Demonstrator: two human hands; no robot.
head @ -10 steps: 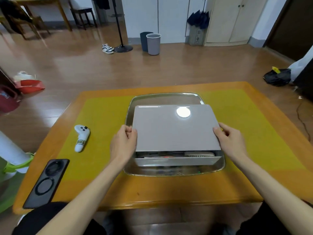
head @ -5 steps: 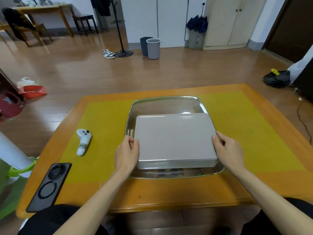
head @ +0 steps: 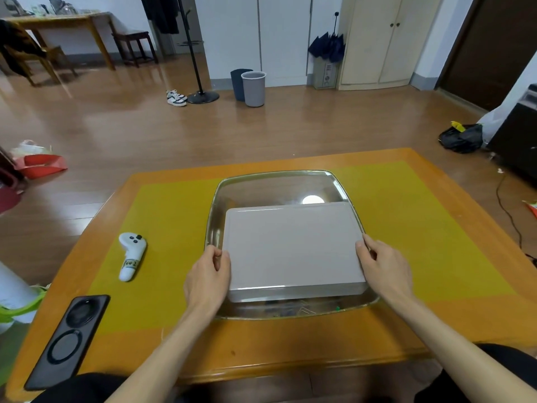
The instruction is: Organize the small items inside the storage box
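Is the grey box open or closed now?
Closed: the lid lies flat on the box, no gap shows, and each hand grips one side.

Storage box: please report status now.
Both hands, left and right, grip the storage box sides. Box closed, sitting in metal tray. Nothing in the way.

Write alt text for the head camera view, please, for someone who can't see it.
Two hands, left and right, grip the sides of a closed grey box sitting in a shiny metal tray on a yellow-topped table. A white controller and a black phone lie to the left.
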